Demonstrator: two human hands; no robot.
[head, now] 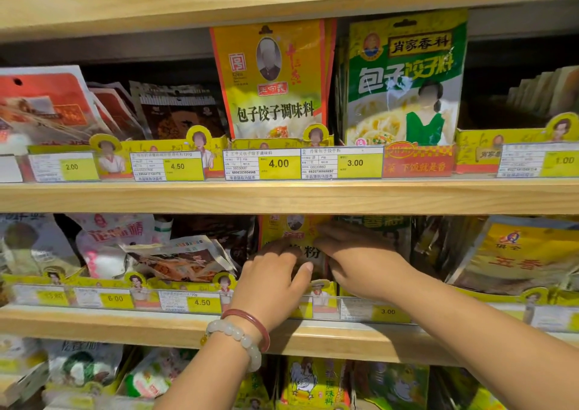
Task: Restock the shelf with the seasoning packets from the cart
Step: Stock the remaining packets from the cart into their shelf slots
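A yellow seasoning packet [293, 232] with dark characters stands in the lower shelf row [344, 339], behind a yellow cardboard front. My left hand [272, 281], with bead bracelets on its wrist, holds the packet's left side, thumb on the front. My right hand [360, 262] holds the right side, its fingertips lying over the packet's upper front. The lower part of the packet is hidden behind both hands. No cart is in view.
A green packet [376, 221] stands right of the held one, and crumpled brown packets [181, 259] lie to its left. The shelf above [282, 195] carries upright yellow [272, 80] and green [404, 80] dumpling seasoning packets with price tags. More packets fill the bottom row [313, 381].
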